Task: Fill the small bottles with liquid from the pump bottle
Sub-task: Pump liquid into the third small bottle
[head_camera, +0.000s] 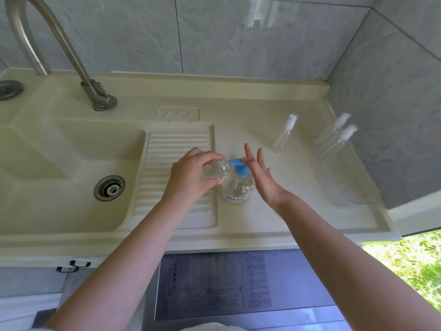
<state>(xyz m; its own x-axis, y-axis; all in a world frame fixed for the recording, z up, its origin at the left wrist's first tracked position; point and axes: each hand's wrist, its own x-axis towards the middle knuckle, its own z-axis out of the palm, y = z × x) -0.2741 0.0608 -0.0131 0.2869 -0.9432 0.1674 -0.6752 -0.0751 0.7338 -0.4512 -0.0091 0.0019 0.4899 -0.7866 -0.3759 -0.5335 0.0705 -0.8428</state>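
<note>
- Clear plastic small bottle (213, 170) lies on its side in the left hand (191, 174), fingers curled over the top, thumb under; long axis runs left-right, open mouth pointing right at the pump bottle's spout.
- Bottle mouth sits just at the tip of the blue pump head (238, 166), touching or nearly so; cannot tell whether the spout is inside the neck.
- Pump bottle (236, 187), the landmark, stands upright on the cream surface (274, 218), just right of the ribbed draining board (176, 163); clear liquid shows inside.
- Right hand (261, 175) is just right of the pump head, fingers straight and spread, gripping nothing; its thumb side is at the pump top, contact unclear.
- Judgement: the right hand is nearer the plunger, so the press falls to it, straight down, while the left keeps the mouth lined up under the spout.
- Three capped small bottles (285, 133) stand well right of and behind the pump bottle, near the tiled wall; they look empty.
</note>
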